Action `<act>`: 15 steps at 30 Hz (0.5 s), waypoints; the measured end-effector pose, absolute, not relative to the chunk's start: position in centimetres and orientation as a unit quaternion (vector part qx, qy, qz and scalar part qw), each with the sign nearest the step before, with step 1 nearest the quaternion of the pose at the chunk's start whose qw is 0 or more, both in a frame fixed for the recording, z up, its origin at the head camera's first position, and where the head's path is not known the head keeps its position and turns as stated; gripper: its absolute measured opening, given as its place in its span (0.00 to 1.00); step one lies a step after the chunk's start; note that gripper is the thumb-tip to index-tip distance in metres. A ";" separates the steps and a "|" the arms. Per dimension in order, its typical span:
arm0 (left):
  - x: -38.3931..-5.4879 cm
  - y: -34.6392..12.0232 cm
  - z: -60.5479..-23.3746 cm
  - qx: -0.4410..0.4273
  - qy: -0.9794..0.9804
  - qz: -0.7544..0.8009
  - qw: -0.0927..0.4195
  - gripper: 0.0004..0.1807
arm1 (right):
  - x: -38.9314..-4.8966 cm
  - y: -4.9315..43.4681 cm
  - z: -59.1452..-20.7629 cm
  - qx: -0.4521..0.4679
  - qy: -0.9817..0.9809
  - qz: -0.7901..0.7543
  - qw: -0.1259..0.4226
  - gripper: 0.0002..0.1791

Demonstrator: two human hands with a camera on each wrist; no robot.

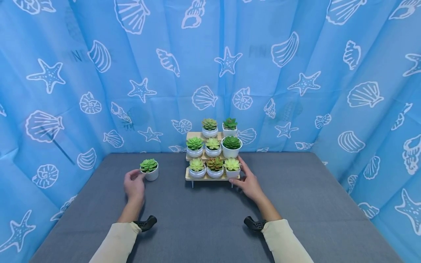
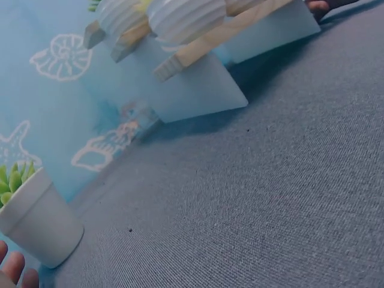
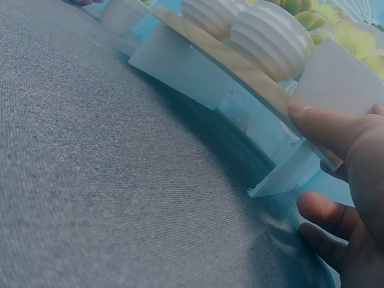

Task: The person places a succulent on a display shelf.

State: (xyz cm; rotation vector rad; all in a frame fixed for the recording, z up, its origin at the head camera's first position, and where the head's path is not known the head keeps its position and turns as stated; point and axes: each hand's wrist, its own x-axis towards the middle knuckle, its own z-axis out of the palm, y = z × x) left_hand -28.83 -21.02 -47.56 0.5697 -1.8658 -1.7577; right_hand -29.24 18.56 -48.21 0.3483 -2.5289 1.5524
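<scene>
On the left of the grey table, a green succulent in a white pot stands upright, with my left hand at its left side. In the left wrist view fingertips show beside this pot; whether they touch it is unclear. My right hand is at the right end of the lowest tier of a wooden stand. Its thumb lies at the board's front edge, by the base of a pale green succulent in a square white pot. Another finger reaches round that pot's far side.
The three-tier stand bears several potted succulents, including a dark green one in a larger pot and a reddish one. Translucent supports hold the boards up. A blue shell-patterned curtain hangs behind the grey table.
</scene>
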 end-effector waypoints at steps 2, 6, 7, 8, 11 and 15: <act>-29.0 -21.1 -47.6 0.220 -0.688 -0.643 0.252 0.19 | -29.3 18.6 -48.2 0.118 -0.845 0.516 0.079 0.52; -29.2 -21.3 -47.7 0.226 -0.696 -0.637 0.243 0.21 | -29.3 18.5 -48.3 0.120 -0.844 0.516 0.081 0.52; -29.3 -21.3 -47.7 0.224 -0.698 -0.636 0.241 0.22 | -29.3 18.5 -48.3 0.120 -0.845 0.516 0.081 0.52; -29.3 -21.4 -47.8 0.220 -0.701 -0.635 0.237 0.22 | -29.3 18.5 -48.3 0.119 -0.844 0.517 0.081 0.52; -29.5 -21.7 -47.9 0.206 -0.710 -0.636 0.223 0.24 | -29.3 18.6 -48.3 0.117 -0.844 0.517 0.080 0.52; -29.7 -22.1 -48.0 0.189 -0.727 -0.630 0.195 0.27 | -29.4 18.6 -48.5 0.118 -0.844 0.518 0.080 0.51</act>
